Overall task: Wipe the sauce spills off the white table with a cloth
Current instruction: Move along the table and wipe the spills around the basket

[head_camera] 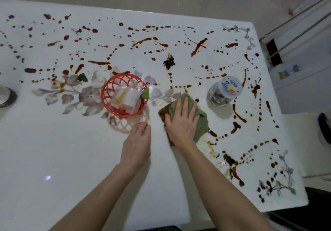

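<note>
The right hand (180, 123) lies flat and spread, pressing the green cloth (200, 119) on the white desk (71, 159) at frame centre, with the nearest sauce spills (236, 127) just right of it.

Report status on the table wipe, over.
Right grip flat on cloth. Left grip bare on table. Sauce covers far and right side. Basket, jar in the way.
</note>
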A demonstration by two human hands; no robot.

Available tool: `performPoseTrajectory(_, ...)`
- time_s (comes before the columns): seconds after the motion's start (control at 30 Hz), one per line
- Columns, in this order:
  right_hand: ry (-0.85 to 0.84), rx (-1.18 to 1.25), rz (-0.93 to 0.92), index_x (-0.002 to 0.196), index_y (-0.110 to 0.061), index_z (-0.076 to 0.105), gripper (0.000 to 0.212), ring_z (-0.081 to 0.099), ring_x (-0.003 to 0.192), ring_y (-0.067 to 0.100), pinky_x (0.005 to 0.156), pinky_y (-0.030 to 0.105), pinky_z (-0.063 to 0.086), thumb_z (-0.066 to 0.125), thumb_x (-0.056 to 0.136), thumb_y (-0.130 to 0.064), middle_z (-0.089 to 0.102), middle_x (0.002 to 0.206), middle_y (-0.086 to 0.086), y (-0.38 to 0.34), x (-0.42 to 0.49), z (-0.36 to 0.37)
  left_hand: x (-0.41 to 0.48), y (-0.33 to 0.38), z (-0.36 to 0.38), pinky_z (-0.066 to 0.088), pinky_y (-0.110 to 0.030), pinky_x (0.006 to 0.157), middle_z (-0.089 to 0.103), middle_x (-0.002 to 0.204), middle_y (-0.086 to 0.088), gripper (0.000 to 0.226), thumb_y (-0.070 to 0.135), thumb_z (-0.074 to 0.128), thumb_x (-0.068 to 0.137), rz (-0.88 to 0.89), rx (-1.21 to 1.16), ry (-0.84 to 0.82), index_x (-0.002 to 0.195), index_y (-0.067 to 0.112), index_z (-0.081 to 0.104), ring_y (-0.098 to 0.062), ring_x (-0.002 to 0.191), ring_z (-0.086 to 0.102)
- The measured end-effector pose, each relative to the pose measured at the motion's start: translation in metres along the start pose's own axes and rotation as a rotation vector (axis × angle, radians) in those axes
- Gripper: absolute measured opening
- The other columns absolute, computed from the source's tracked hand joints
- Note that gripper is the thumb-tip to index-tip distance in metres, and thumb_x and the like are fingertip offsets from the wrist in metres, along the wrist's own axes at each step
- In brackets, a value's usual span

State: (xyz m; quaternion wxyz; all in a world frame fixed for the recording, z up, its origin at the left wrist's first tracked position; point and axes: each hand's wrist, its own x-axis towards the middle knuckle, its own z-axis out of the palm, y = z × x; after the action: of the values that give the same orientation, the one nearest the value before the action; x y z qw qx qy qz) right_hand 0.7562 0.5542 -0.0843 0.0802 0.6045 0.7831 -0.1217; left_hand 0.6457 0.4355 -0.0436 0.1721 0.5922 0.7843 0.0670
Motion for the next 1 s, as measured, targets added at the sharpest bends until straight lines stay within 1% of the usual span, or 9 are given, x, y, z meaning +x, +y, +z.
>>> performPoseTrajectory(0.1,0.001,0.049,0.098,0.157,-0.015,-0.008,0.078,-0.013,0.149,0.037,0.118,0.055,0.003,0.029,0.1,-0.054,-0.012,0.164,0.01,-0.004,0.028,-0.009,0.001,-0.001,-0.001,0.052,-0.032,0.068,0.058,0.113,-0.015,0.043,-0.008,0.062,0.06,0.012,0.02,0.013,0.102,0.001,0.057,-0.031,0.103,0.056)
performPoseTrajectory(0.17,0.028,0.076,0.141,0.157,-0.012,-0.007,0.078,-0.013,0.149,0.036,0.119,0.052,0.004,0.03,0.1,-0.051,-0.011,0.164,0.012,-0.008,0.021,-0.007,0.001,0.0,-0.001,0.051,-0.032,0.068,0.056,0.115,-0.015,0.041,-0.008,0.06,0.063,0.017,0.021,0.0,0.102,0.001,0.056,-0.031,0.105,0.054)
performPoseTrajectory(0.3,0.042,0.074,0.13,0.157,-0.007,-0.003,0.081,-0.011,0.149,0.038,0.119,0.052,0.005,0.034,0.099,-0.051,-0.008,0.163,0.017,-0.007,-0.011,0.002,0.001,0.003,-0.001,0.052,-0.03,0.065,0.059,0.111,-0.013,0.041,-0.007,0.066,0.062,-0.001,0.019,0.019,0.1,0.003,0.057,-0.029,0.102,0.057)
performPoseTrajectory(0.4,0.018,0.07,0.18,0.156,-0.006,-0.004,0.083,-0.011,0.149,0.04,0.118,0.053,0.005,0.033,0.099,-0.052,-0.008,0.163,0.018,-0.007,0.011,-0.002,0.0,0.004,-0.001,0.052,-0.029,0.064,0.058,0.111,-0.011,0.04,-0.006,0.068,0.061,-0.014,0.023,-0.004,0.097,0.006,0.057,-0.027,0.104,0.054)
performPoseTrajectory(0.5,0.001,0.08,0.221,0.156,-0.006,-0.007,0.081,-0.012,0.148,0.041,0.119,0.053,0.004,0.031,0.1,-0.052,-0.01,0.163,0.018,-0.012,0.034,-0.011,0.001,0.003,0.002,0.052,-0.031,0.066,0.054,0.117,-0.011,0.04,-0.007,0.063,0.065,-0.026,0.022,-0.019,0.102,0.004,0.055,-0.028,0.11,0.051)
performPoseTrajectory(0.63,0.033,0.104,0.227,0.156,-0.006,-0.004,0.081,-0.009,0.149,0.04,0.12,0.054,0.007,0.033,0.1,-0.051,-0.007,0.163,0.019,-0.008,0.006,-0.006,0.0,0.003,0.003,0.051,-0.029,0.067,0.054,0.117,-0.011,0.039,-0.008,0.061,0.065,-0.016,0.038,-0.01,0.102,0.004,0.053,-0.028,0.11,0.05)
performPoseTrajectory(0.7,0.017,0.103,0.226,0.156,-0.005,-0.002,0.081,-0.008,0.149,0.041,0.119,0.055,0.009,0.035,0.1,-0.05,-0.006,0.163,0.02,-0.005,-0.009,-0.002,0.0,0.004,0.002,0.051,-0.029,0.068,0.054,0.115,-0.012,0.039,-0.007,0.062,0.064,-0.014,0.039,-0.008,0.101,0.004,0.054,-0.028,0.109,0.051)
performPoseTrajectory(0.87,-0.033,0.066,0.237,0.156,-0.006,-0.005,0.08,-0.01,0.148,0.043,0.119,0.054,0.005,0.032,0.1,-0.049,-0.009,0.163,0.019,-0.009,0.023,-0.013,0.0,0.003,0.003,0.052,-0.029,0.064,0.056,0.113,-0.012,0.043,-0.006,0.066,0.062,-0.014,0.041,-0.017,0.103,0.003,0.057,-0.028,0.106,0.053)
performPoseTrajectory(1.0,-0.017,0.057,0.222,0.156,-0.008,-0.003,0.079,-0.004,0.149,0.041,0.119,0.051,0.009,0.031,0.1,-0.052,-0.005,0.164,0.017,-0.001,0.015,-0.016,-0.001,0.003,0.005,0.053,-0.031,0.069,0.054,0.117,-0.013,0.045,-0.005,0.064,0.066,-0.019,0.045,-0.043,0.11,0.001,0.055,-0.03,0.11,0.051)
